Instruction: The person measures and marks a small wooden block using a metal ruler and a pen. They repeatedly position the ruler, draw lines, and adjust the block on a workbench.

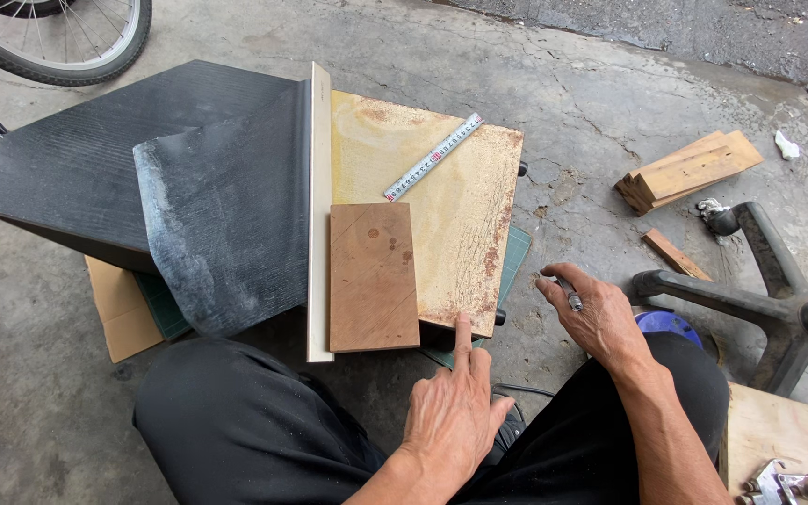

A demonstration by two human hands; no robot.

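- The left hand points with its forefinger out, the tip touching the near edge of the stained board at about 6 o'clock of it; the other fingers are curled in and its grip holds nothing.
- The right hand hovers off the board toward 3 o'clock, its grip closed on a small pen-like marker held between thumb and fingers, tip clear of the wood.
- A smaller brown wood piece lies flat on the stained board, its left side butted against a pale upright strip, which seems to serve as a straight fence.
- A steel ruler rests diagonally at 12 o'clock on the board.
- A dark textured panel lies at 9 o'clock; wood offcuts sit on the concrete floor at 2 o'clock.
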